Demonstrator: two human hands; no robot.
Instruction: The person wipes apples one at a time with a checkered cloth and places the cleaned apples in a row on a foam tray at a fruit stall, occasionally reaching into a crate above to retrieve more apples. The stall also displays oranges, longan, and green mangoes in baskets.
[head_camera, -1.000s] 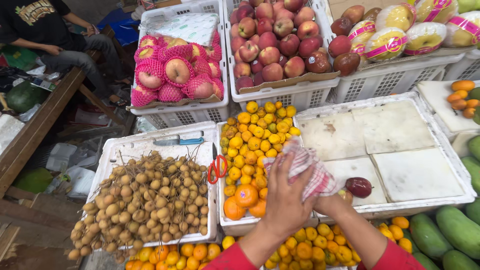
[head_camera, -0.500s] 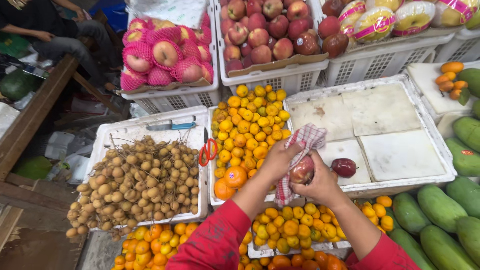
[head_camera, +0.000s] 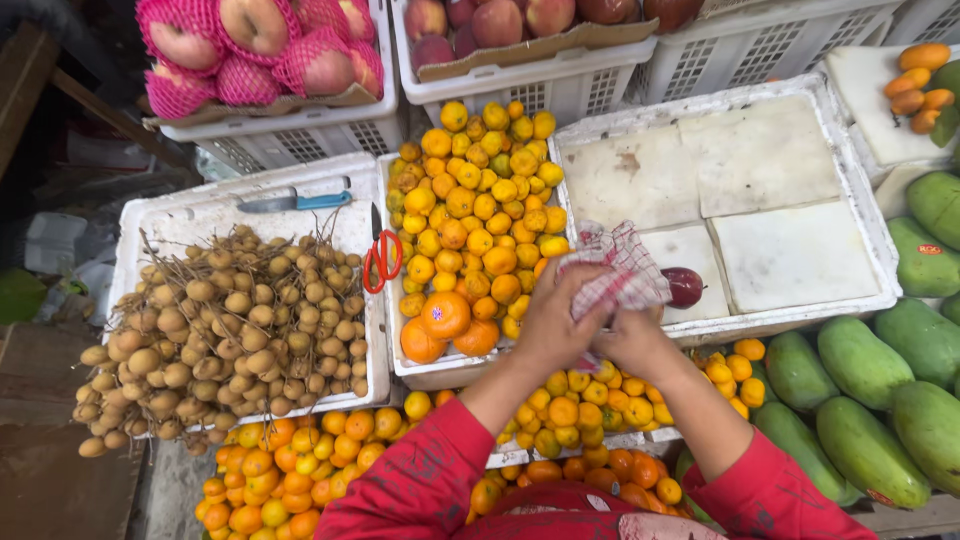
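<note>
Single head view, looking steeply down from above, close over fruit crates; own forearms enter from near edge.

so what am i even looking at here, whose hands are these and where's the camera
There is no machine here. The camera sits on a person's head and looks down, so the two arms in red sleeves coming up from the bottom edge are that person's own. The single picture is that head view.

Below is a fruit stall. Both hands meet in the middle: the left hand and the right hand hold a red-and-white checked cloth bunched between them. Just beside the cloth a dark red fruit lies on a white foam tray.

Around them: a tray of small oranges with red-handled scissors on its rim, a tray of brown longans on twigs with a blue-handled knife, netted apples at the top, and green mangoes on the right.
</note>
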